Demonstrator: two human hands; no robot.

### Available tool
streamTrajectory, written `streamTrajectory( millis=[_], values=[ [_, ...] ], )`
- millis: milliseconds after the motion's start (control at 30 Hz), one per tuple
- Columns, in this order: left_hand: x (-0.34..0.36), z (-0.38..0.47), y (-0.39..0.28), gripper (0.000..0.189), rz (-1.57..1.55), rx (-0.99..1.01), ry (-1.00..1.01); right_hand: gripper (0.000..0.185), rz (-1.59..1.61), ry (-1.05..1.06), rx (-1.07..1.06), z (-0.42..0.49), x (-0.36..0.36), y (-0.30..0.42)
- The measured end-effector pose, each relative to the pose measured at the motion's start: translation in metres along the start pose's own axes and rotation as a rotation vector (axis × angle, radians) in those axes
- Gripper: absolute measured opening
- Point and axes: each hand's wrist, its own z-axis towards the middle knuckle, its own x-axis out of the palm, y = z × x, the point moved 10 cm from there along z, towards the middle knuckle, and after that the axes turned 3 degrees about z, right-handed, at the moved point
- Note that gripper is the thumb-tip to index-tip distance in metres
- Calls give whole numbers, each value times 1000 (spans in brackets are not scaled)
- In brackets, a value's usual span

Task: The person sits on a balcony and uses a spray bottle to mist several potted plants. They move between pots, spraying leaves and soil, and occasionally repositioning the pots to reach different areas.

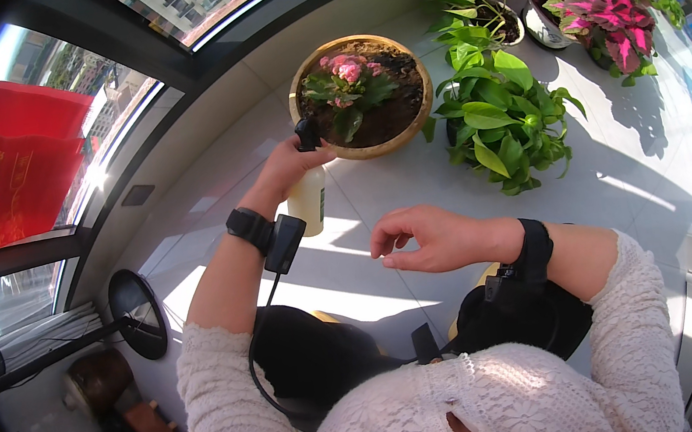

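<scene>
My left hand [293, 167] grips a spray bottle [308, 200] with a black head and a pale yellowish body, close to the near left rim of a round tan pot [399, 142]. In that pot a plant with pink flowers [347, 71] and green leaves grows in dark brown soil. My right hand [412, 240] hangs above the tiled floor with its fingers curled and apart, holding nothing. To the right of the pot stands a bushy green leafy plant [498, 121], its own pot mostly hidden by leaves.
Another green plant in a white pot [515, 30] and magenta coleus plants [614, 22] stand at the back right. Windows with dark frames [193, 72] run along the left and back. A round black stand base [138, 315] and a brown bag [150, 429] are at the left.
</scene>
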Motion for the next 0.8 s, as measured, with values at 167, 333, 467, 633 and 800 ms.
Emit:
streamTrajectory(
  millis=[167, 333, 467, 633, 800],
  values=[
    [-26, 4, -10, 32, 59, -36, -120, 16, 5, 14, -8, 0, 0, 1],
    [-54, 9, -27, 34, 152, -40, -194, 15, 3, 3, 19, 0, 1, -3],
    [-60, 12, -27, 34, 92, 0, -184, 15, 42, -12, 51, -2, 2, -8],
    [-58, 8, -13, 35, 125, -26, -155, 15, 33, -16, 42, 0, 2, -5],
    [-54, 4, 2, 38, 284, -100, -164, 15, 3, -8, 27, 2, 5, -1]
  ],
)
